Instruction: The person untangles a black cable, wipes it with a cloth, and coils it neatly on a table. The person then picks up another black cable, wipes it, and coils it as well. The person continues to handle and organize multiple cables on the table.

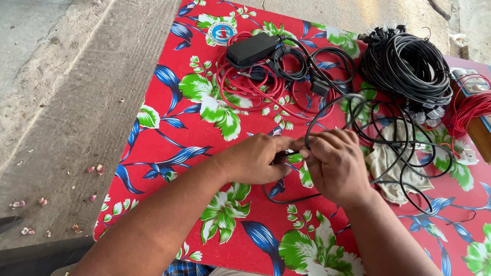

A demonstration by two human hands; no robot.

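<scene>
Right now both of your hands meet over the middle of the worktop (162, 122), which wears a red cloth printed with flowers. Your left hand (253, 158) has its fingers closed together on one end of a thin black cable (328, 106); your right hand (334, 162) pinches the same cable just beside it, fingers (312, 141) clamped where the strand rises into a loop.

To do this well, I would judge that you should keep the two pinch points close and let the slack hang free, so the loop does not snag on the loose black tangle lying over the pale rag (389, 165) to your right. Guide the strand rather than tug it, since it seems to run into that tangle.

The short stretch between your hands lies roughly left to right across the worktop. From your right hand the cable arcs up and away from you, then curves right towards the large coiled bundle of black wire (409, 65). Whether the end in your left hand carries a plug, I cannot tell.

Farther off sit a black power adapter (253, 49) on red wire (248, 88), and a wooden socket board (489, 131).
</scene>
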